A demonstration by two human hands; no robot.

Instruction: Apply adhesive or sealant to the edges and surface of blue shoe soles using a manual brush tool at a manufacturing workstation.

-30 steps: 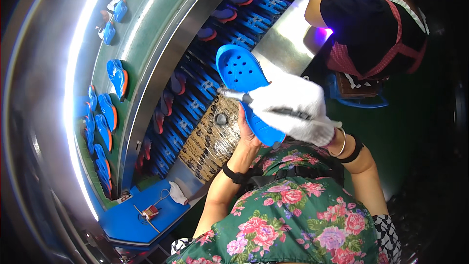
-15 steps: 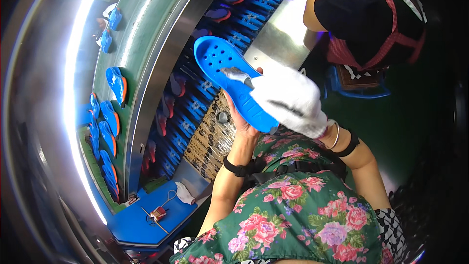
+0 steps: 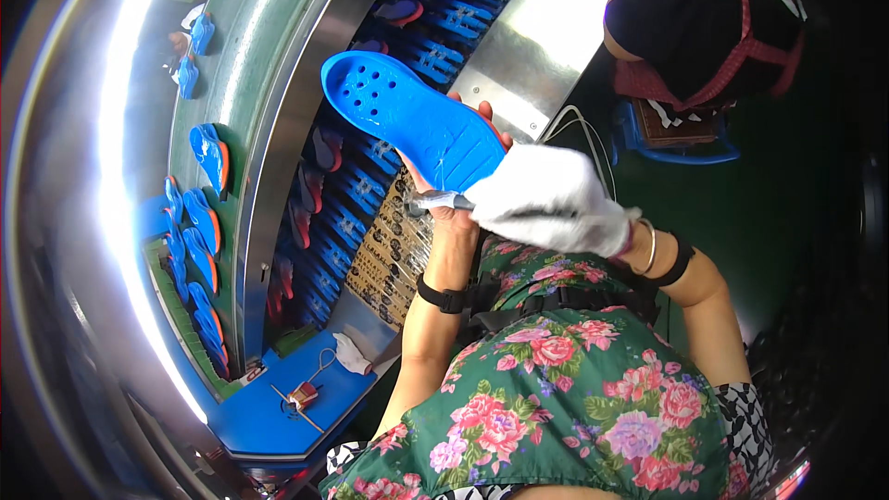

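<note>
My bare left hand (image 3: pixel 454 222) holds a blue shoe sole (image 3: pixel 384 116) from underneath, its fingers curled up over the far right edge. The sole's holed end points to the upper left, and its grooved end lies nearest me. Parts of its upper face look glossy and wet. In a white glove, my right hand (image 3: pixel 556 204) is closed round a small brush (image 3: pixel 452 201); most of the handle is hidden in the glove. The pale brush tip lies at the lower edge of the sole's near end, by my left wrist; contact there is hard to tell.
On the left, a green conveyor belt (image 3: pixel 255 65) carries several blue soles with orange edges. Dark-and-red soles sit on a blue rack (image 3: pixel 366 194) beyond my left hand. A small red tin (image 3: pixel 303 395) with a stick rests on a blue table (image 3: pixel 269 431). Another person (image 3: pixel 699 28) sits at upper right.
The brush has moved from the sole's middle to its near end, down and slightly left. My left hand has shifted the sole left and up, tilting its upper face more into view.
</note>
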